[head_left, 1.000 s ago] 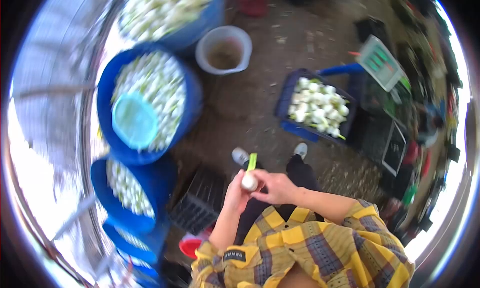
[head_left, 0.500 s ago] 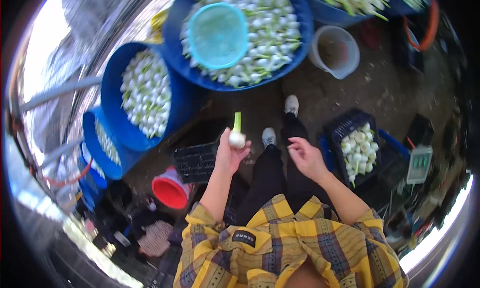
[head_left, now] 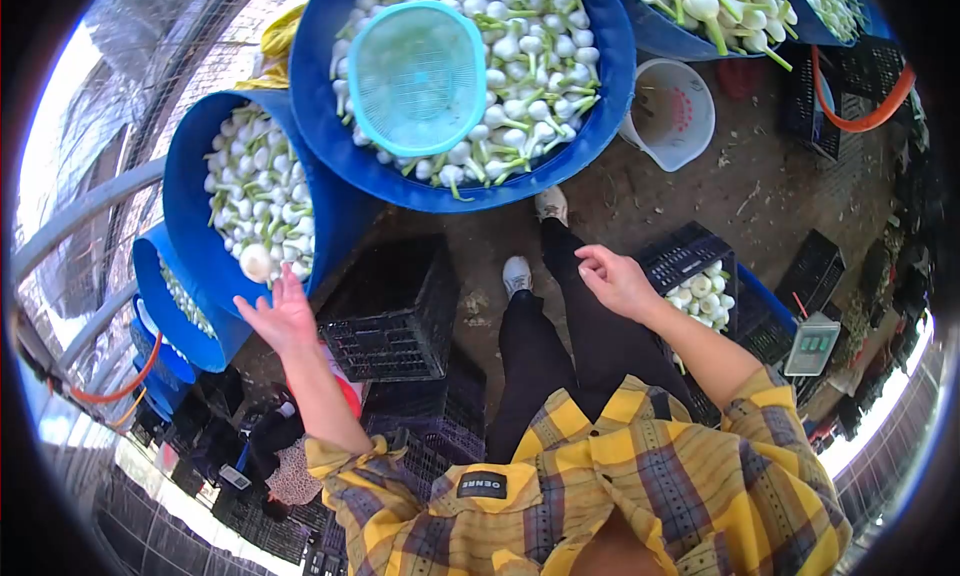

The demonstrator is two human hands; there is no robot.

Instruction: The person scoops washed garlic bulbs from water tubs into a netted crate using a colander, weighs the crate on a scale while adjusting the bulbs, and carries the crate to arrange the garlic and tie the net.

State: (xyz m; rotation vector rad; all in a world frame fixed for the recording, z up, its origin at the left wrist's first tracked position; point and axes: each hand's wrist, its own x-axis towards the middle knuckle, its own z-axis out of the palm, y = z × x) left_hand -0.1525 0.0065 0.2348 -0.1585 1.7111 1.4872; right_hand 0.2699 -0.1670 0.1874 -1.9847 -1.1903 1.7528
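At left, one blue barrel (head_left: 340, 194) holds white garlic bulbs (head_left: 270, 201), too many to count. One larger-looking bulb (head_left: 256, 263) is at the barrel's near side, just beyond the left hand (head_left: 277, 311), fingers spread; whether it touches the pile cannot be told. Far centre, one wide blue tub (head_left: 460, 199) of bulbs carries one turquoise basket (head_left: 415, 76). Two pale shoes (head_left: 517, 274) stand below. Right of them, the right hand (head_left: 617, 284) hangs loosely curled, beyond it one white bucket (head_left: 680, 154). At right are one bulb-filled black crate (head_left: 686, 256) and one digital scale (head_left: 812, 344). Half a second earlier, the single bulb lay in the left hand, which was closer to the right one.
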